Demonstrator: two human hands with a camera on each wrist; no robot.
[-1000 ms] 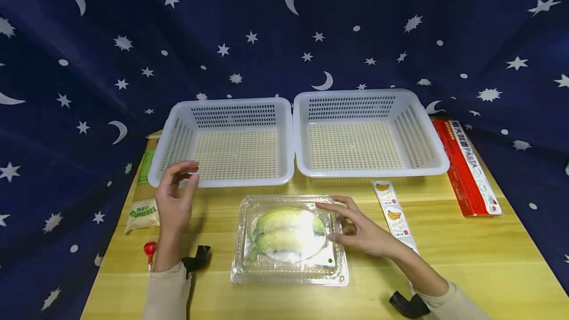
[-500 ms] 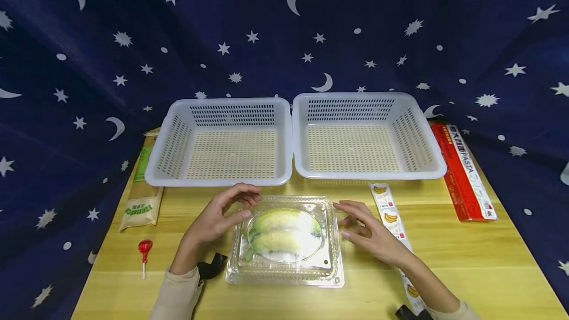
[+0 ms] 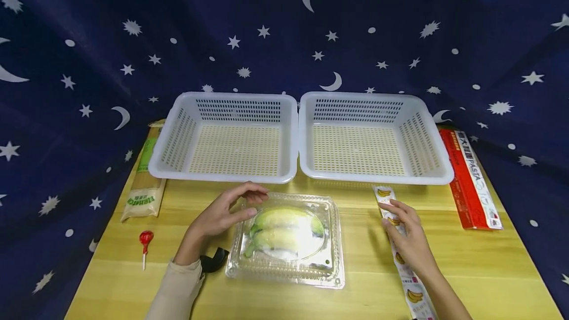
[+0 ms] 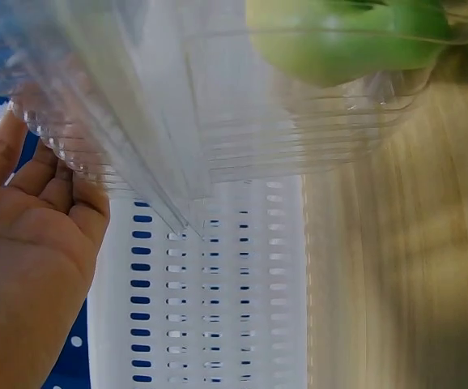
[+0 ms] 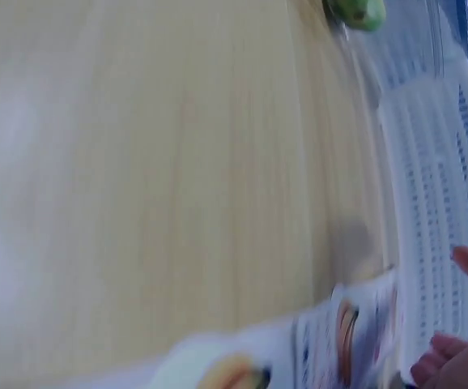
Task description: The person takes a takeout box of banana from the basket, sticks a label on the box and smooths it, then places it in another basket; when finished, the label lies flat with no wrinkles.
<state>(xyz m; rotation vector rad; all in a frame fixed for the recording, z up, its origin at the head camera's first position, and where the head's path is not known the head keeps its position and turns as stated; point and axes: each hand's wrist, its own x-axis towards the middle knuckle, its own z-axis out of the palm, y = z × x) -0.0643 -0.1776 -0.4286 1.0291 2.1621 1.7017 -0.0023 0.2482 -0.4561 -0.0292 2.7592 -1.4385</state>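
A clear plastic clamshell box [image 3: 284, 279] with yellow-green bananas [image 3: 273, 233] inside lies on the table in the head view. My left hand [image 3: 222, 214] is at the box's upper left corner, its fingers loosely bent. In the left wrist view, that hand [image 4: 31, 235] is beside the clear box wall [image 4: 149, 105]; whether the fingertips touch it I cannot tell. To the right lies a long paper strip [image 3: 415, 294] of banana-printed labels. Over its upper part is my right hand [image 3: 411, 241], fingers extended and holding nothing. In the right wrist view the strip [image 5: 299, 344] is blurred.
Two white slotted baskets [image 3: 222, 179] stand side by side at the back. A spaghetti pack [image 3: 143, 181] and a red lollipop [image 3: 145, 238] lie on the left. A red pasta box [image 3: 464, 186] lies on the right. A dark starry cloth [image 3: 266, 14] hangs behind.
My left hand moved from beside the left basket to the clamshell box's corner. My right hand left the box's right edge and moved right over the label strip.
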